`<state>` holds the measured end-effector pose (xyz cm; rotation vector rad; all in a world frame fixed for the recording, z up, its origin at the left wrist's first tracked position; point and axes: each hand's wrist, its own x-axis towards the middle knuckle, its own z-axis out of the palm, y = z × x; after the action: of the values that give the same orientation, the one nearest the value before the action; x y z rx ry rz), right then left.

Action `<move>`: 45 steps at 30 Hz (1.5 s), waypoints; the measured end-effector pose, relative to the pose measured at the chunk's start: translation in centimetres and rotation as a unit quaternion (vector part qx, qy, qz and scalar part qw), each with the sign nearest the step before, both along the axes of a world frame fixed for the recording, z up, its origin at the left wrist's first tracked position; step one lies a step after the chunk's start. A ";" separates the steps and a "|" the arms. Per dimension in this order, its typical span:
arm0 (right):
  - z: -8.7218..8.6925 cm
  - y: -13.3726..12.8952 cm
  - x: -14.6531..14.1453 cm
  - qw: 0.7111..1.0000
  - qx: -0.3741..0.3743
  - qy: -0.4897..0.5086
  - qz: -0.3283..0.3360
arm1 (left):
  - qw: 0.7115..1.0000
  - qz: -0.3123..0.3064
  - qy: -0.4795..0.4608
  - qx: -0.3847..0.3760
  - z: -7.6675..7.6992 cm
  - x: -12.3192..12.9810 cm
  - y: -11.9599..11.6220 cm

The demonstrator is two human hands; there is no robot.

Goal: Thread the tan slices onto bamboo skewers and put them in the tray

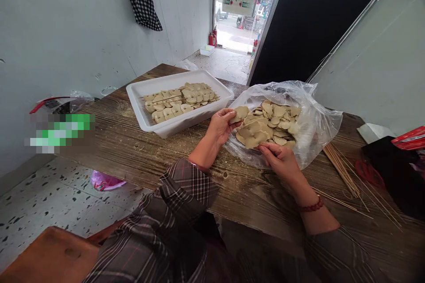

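Between the thumb and fingers of my left hand is a flat, round beige slice, raised at the left side of a heap of similar slices. These lie in an open clear plastic bag on the wooden table. My right hand is closed in a pinch at the bag's near edge, on what looks like the end of a thin skewer. Beige slices touch its fingertips and hide most of that skewer. A bundle of loose bamboo skewers lies right of my right hand.
A white plastic tray at the left holds several rows of skewered slices. Red-handled scissors and a black box are at the right. A wooden stool stands lower left; a doorway opens beyond the table.
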<state>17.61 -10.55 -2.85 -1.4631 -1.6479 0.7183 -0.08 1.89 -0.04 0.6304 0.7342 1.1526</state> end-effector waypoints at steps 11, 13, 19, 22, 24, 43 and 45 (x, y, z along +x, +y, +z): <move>-0.3 0.2 -0.2 1.000 0.008 -0.005 -0.013 | 1.000 -0.018 -0.008 0.005 -0.3 0.8 -0.3; -0.3 0.2 -0.2 1.000 0.007 -0.006 -0.016 | 1.000 -0.017 -0.005 0.018 -0.4 0.9 -0.2; -0.4 0.2 0.0 1.000 -0.002 0.002 -0.016 | 0.997 -0.013 0.021 0.074 -0.6 0.7 -0.2; -0.4 0.2 0.0 1.000 -0.004 0.014 -0.015 | 0.994 -0.013 0.042 0.099 -0.7 0.5 -0.1; -0.3 0.2 -0.1 1.000 -0.004 0.018 -0.014 | 0.992 -0.010 0.055 0.116 -0.7 0.5 -0.1; 0.2 0.1 -0.7 0.983 -0.077 0.165 -0.037 | 0.994 -0.068 0.020 0.089 -0.3 0.7 -0.7; 0.3 0.1 -0.8 0.981 -0.074 0.175 -0.037 | 0.994 -0.087 -0.007 0.066 -0.3 0.7 -0.7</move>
<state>16.84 -10.45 -2.59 -1.3981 -1.2873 1.0109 0.62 1.16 -0.35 0.7814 0.5821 1.0483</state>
